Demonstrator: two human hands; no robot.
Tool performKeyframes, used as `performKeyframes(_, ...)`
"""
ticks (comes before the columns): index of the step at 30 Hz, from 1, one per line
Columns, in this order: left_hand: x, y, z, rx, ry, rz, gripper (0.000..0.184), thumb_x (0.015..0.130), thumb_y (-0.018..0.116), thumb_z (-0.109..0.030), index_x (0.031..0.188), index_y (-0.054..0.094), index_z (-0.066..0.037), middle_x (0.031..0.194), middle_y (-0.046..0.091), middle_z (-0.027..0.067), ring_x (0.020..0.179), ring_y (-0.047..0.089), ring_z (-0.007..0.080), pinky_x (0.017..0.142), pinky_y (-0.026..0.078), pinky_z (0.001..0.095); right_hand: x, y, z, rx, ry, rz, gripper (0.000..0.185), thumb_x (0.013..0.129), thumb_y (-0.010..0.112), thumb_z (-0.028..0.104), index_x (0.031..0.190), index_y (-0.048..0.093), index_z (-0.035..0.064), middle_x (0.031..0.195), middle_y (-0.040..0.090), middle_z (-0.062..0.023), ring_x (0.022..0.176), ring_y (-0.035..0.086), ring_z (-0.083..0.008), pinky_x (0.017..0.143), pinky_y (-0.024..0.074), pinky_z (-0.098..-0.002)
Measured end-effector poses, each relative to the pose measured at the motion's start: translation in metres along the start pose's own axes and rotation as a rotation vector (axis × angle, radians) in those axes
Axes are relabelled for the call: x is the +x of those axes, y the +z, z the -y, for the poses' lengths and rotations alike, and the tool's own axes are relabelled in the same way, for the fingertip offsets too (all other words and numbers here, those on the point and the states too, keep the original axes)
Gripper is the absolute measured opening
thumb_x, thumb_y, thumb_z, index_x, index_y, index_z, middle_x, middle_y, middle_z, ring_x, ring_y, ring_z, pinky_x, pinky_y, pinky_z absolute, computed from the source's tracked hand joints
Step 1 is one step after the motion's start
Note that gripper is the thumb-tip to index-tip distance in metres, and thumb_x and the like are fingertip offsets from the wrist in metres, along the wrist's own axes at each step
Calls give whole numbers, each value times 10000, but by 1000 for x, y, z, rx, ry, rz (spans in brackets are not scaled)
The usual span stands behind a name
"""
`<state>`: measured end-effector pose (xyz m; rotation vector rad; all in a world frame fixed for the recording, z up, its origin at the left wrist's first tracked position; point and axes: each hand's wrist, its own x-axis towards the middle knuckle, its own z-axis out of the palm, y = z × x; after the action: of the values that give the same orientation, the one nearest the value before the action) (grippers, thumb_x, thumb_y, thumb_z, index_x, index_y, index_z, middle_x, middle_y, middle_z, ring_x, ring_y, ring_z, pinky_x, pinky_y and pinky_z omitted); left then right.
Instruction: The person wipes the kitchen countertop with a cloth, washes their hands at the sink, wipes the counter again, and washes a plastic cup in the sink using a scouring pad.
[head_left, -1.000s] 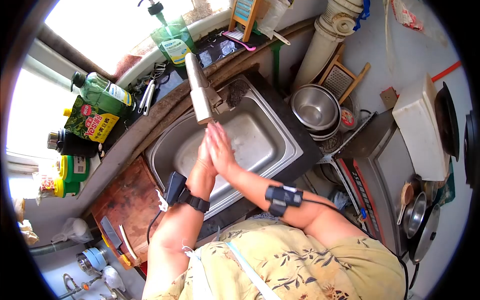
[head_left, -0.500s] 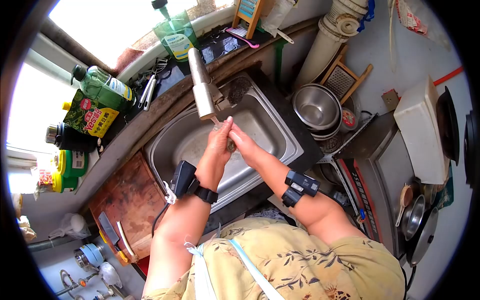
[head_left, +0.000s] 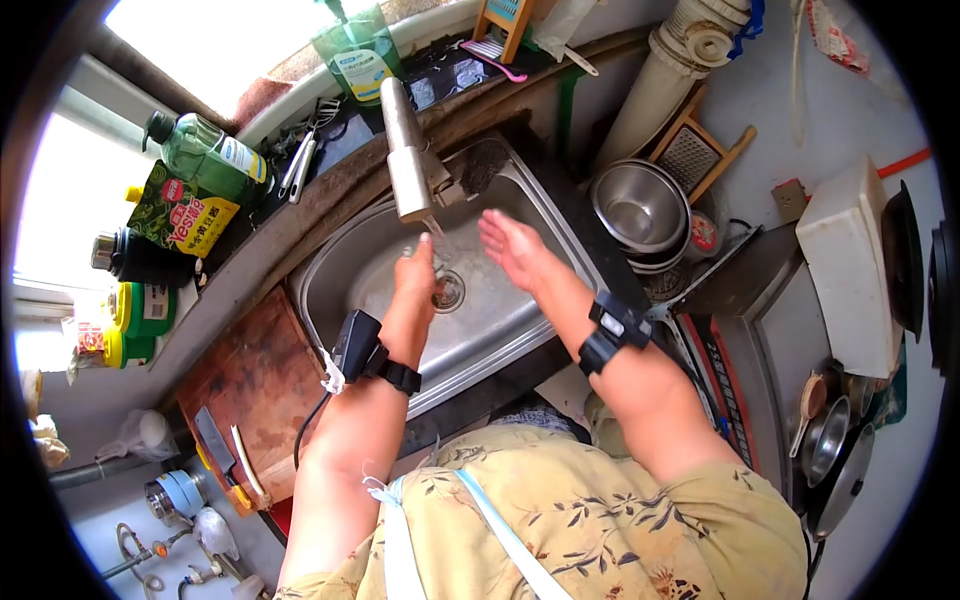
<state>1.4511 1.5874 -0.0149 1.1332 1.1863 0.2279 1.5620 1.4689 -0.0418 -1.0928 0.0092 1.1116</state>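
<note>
The faucet (head_left: 405, 155) slants down over the sink (head_left: 500, 292), its water stream (head_left: 437, 233) falling between the person's left hand (head_left: 416, 270) and right hand (head_left: 513, 247), nearer the left, both hands unclosed and empty.

1. Here's the head camera, looking forward and steeply down past the wearer's shirt (head_left: 590, 520).
2. The sink (head_left: 480, 328) sits mid-view, fairly near.
3. And it's a wide, dark-cornered look, sweeping from window (head_left: 200, 65) at upper left to wall (head_left: 760, 120) at right.

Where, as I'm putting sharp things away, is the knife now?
In the head view, the knife lies at lower left, on the brown board left of the sink, beside a pale strip.
</note>
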Motion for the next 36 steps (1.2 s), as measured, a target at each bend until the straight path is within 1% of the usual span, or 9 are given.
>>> performKeyframes(5,14,-47,5,5,24,-31,439,817,541,-551,730,481,-126,551,480,19,411,469,168,359,326,284,30,32,27,175,-29,23,882,856,443,547,1404,6,13,1479,-30,-161,1370,-16,-290,1100,37,-411)
performKeyframes(8,7,-72,6,-11,-134,107,522,800,490,-631,764,527,-111,653,528,14,557,512,151,465,395,301,38,46,34,156,-50,25,905,848,426,576,1401,-13,9,1477,-57,-161,1369,-39,-285,1100,28,-409)
performKeyframes(14,7,-93,28,-430,-137,177,494,845,459,-573,835,566,-91,752,597,67,706,587,206,657,484,364,43,24,18,118,-117,159,804,872,363,577,1410,101,39,1483,62,-139,1367,75,-289,1095,82,-439)
performKeyframes(17,8,-89,39,-471,15,104,211,867,438,-194,927,563,-36,822,595,68,800,572,202,722,472,355,11,32,-34,30,68,-34,720,858,395,585,1404,214,152,1470,172,-90,1335,178,-282,1051,150,-505)
performKeyframes(22,-44,-70,37,-154,147,40,289,874,466,-237,1042,510,-7,909,567,76,865,539,184,786,450,339,-42,123,-88,144,186,-29,628,815,488,593,1277,421,173,1294,422,-80,1143,413,-216,921,365,-414)
performKeyframes(26,-65,-70,59,-134,181,44,396,860,457,-310,1093,450,11,984,520,108,936,495,205,830,415,339,-2,108,-110,192,60,24,312,849,495,492,888,500,183,803,512,-22,711,508,-194,658,459,-399)
performKeyframes(29,-66,-62,61,-175,178,83,482,849,451,-364,1130,406,24,1040,485,133,989,461,221,863,389,339,20,90,-101,182,-9,124,504,869,426,488,1215,424,122,1079,526,-120,865,555,-297,758,475,-451)
performKeyframes(30,-65,-62,61,-187,181,100,510,846,449,-382,1143,391,29,1058,474,141,1007,450,227,874,380,339,34,79,-101,311,-33,320,434,846,517,319,1214,415,113,1009,547,-130,861,558,-298,717,492,-448)
performKeyframes(36,-61,-72,55,-242,210,109,686,825,436,-491,1218,302,56,1170,404,190,1114,383,259,940,327,339,10,112,-99,-228,-173,101,424,912,441,353,1230,441,73,1019,559,-117,813,569,-223,658,492,-343)
